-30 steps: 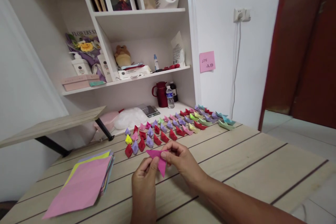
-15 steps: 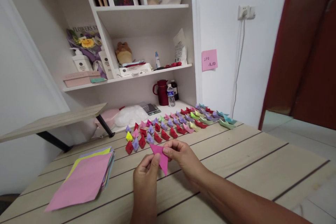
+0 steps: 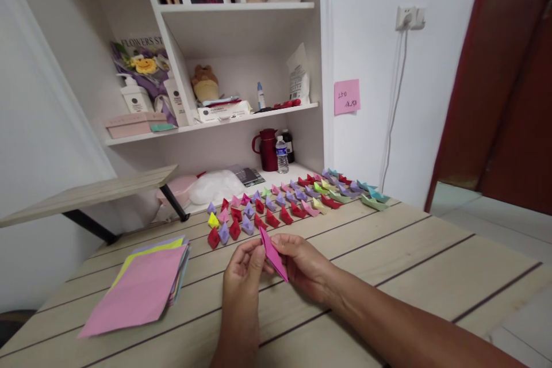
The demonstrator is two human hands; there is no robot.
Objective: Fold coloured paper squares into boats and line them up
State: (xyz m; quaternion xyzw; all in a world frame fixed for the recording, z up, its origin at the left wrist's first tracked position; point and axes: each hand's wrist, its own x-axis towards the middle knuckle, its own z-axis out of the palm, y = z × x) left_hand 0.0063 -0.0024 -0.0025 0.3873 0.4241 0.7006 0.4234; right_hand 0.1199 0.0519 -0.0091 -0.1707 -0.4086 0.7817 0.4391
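A folded piece of bright pink paper (image 3: 273, 256) is held between both hands above the table, its long edge slanting down to the right. My left hand (image 3: 245, 267) pinches its left side, thumb on top. On its right side, my right hand (image 3: 299, 259) grips it with thumb and fingers; some fingertips are hidden behind the paper. Just beyond the hands stand rows of small folded paper boats (image 3: 272, 218) in red, purple, pink, yellow and green. To the left lies a stack of coloured paper sheets (image 3: 135, 293), pink on top.
The wooden table (image 3: 388, 264) has dark grooves. A small raised shelf (image 3: 107, 192) on black legs stands at its left. Behind, a white shelf unit (image 3: 241, 14) holds a dark red jug (image 3: 268, 150), a water bottle (image 3: 282, 155) and a pink box (image 3: 135, 125). A pink note (image 3: 347, 96) is on the wall.
The pink paper has turned from a wide, flat triangular shape to a narrow one seen nearly edge-on. My right hand has shifted slightly right and down along it. The view has moved a little.
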